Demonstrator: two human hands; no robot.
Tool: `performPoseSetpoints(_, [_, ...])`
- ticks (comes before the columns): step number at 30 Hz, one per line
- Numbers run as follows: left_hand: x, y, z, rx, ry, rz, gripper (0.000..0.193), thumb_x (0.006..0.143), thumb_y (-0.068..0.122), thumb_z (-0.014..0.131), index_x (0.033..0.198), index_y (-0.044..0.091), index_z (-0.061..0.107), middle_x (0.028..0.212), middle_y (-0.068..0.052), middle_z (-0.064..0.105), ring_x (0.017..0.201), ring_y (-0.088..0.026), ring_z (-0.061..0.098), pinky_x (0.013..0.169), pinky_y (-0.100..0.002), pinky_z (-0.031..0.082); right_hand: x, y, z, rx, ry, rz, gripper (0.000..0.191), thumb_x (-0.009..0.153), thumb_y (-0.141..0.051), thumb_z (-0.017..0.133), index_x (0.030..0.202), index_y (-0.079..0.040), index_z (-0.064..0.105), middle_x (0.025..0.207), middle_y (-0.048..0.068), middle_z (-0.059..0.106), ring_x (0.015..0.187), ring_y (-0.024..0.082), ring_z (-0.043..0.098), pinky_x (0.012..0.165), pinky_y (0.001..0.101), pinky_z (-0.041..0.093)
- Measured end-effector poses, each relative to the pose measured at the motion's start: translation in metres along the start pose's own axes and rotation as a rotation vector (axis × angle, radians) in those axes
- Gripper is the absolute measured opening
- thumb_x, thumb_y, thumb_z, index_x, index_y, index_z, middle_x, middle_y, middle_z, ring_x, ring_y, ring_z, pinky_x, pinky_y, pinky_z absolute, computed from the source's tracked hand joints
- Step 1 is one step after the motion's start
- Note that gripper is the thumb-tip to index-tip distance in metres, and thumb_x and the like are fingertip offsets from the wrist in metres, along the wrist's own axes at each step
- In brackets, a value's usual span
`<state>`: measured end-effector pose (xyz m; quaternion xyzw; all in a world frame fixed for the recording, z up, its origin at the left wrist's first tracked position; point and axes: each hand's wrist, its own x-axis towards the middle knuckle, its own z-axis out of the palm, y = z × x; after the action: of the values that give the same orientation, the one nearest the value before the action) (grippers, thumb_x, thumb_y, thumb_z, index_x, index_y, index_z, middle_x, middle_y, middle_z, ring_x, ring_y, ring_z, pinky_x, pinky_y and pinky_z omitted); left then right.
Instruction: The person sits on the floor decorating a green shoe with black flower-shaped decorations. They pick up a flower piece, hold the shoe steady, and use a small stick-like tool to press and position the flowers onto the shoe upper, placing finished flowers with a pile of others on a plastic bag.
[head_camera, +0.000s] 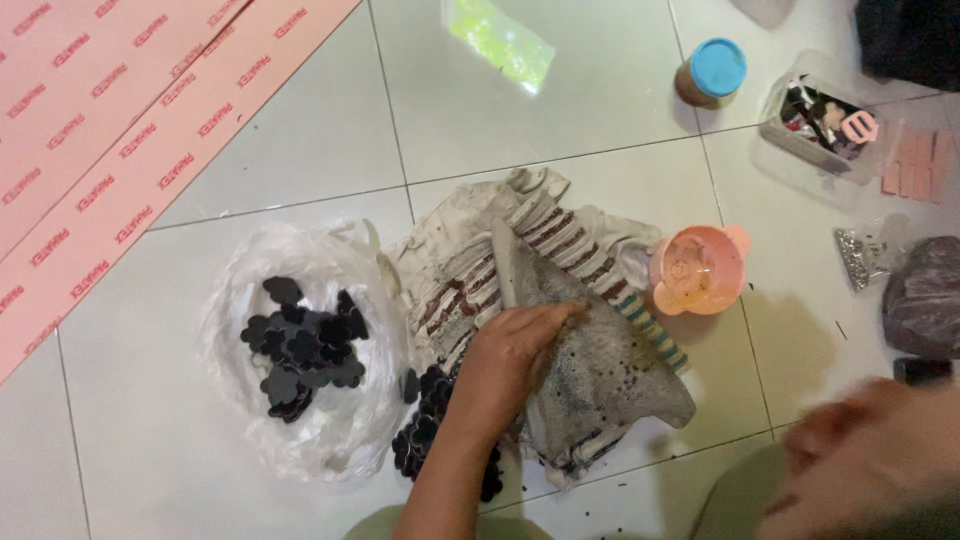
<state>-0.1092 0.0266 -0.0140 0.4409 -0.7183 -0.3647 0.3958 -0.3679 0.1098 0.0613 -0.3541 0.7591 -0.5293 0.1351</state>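
My left hand (512, 362) reaches in from the bottom centre and presses, fingers curled, on a stained striped cloth (590, 350) spread on the white tile floor. A pale narrow stick (503, 265) lies on the cloth just beyond my fingers. Under my wrist sits a heap of black flower-shaped pieces (425, 425). To its left, a crumpled clear plastic bag (232, 290) holds more black flower pieces (300, 350). My right hand (865, 460) is a blur at the bottom right, away from the cloth; whether it holds anything cannot be made out.
A pink eared bowl (697, 270) stands at the cloth's right edge. Behind it are a blue-lidded jar (715, 70), a clear box of small items (815, 125) and pink strips (915, 160). Pink foam sheets (120, 130) cover the upper left. A dark bag (925, 295) lies far right.
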Motion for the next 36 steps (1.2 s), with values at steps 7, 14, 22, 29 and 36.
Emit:
performPoseSetpoints(7, [-0.005, -0.008, 0.005, -0.038, -0.003, 0.007, 0.033, 0.084, -0.002, 0.070, 0.114, 0.010, 0.070, 0.109, -0.010, 0.073, 0.101, -0.034, 0.068, 0.087, -0.042, 0.055, -0.055, 0.006, 0.026, -0.258, -0.729, -0.147, 0.113, 0.055, -0.027, 0.091, 0.153, -0.006, 0.039, 0.138, 0.017, 0.059, 0.125, 0.027, 0.062, 0.103, 0.0416, 0.047])
performPoseSetpoints(14, [-0.007, -0.010, 0.003, -0.066, 0.009, -0.054, 0.028, 0.082, -0.003, 0.069, 0.107, 0.008, 0.071, 0.112, -0.012, 0.073, 0.097, -0.036, 0.068, 0.084, -0.042, 0.057, -0.045, 0.027, 0.000, -0.398, -0.897, 0.035, 0.111, 0.050, -0.022, 0.090, 0.150, -0.009, 0.044, 0.129, 0.013, 0.065, 0.118, 0.027, 0.066, 0.098, 0.0417, 0.048])
performPoseSetpoints(22, [-0.004, -0.003, -0.003, -0.072, 0.000, -0.070, 0.035, 0.089, 0.000, 0.067, 0.120, 0.015, 0.072, 0.113, -0.008, 0.075, 0.099, -0.032, 0.071, 0.084, -0.041, 0.057, 0.000, 0.023, -0.010, 0.061, 0.152, 0.195, 0.108, 0.053, -0.027, 0.088, 0.149, -0.006, 0.043, 0.131, 0.017, 0.063, 0.122, 0.030, 0.063, 0.101, 0.0414, 0.046])
performPoseSetpoints(29, [-0.006, -0.006, -0.001, -0.020, -0.036, -0.143, 0.027, 0.086, 0.000, 0.070, 0.110, 0.013, 0.072, 0.110, -0.009, 0.075, 0.101, -0.033, 0.070, 0.085, -0.041, 0.057, -0.055, 0.028, 0.018, -0.272, -0.791, -0.032, 0.108, 0.054, -0.027, 0.087, 0.149, -0.005, 0.040, 0.134, 0.020, 0.060, 0.124, 0.031, 0.060, 0.102, 0.0402, 0.045])
performPoseSetpoints(36, [-0.001, -0.001, -0.007, -0.068, -0.011, -0.076, 0.037, 0.086, 0.001, 0.068, 0.120, 0.016, 0.072, 0.114, -0.006, 0.075, 0.101, -0.031, 0.070, 0.085, -0.040, 0.056, -0.031, 0.025, -0.009, -0.366, -0.555, -0.159, 0.112, 0.054, -0.033, 0.091, 0.151, -0.001, 0.046, 0.135, 0.022, 0.062, 0.123, 0.031, 0.062, 0.103, 0.0401, 0.046])
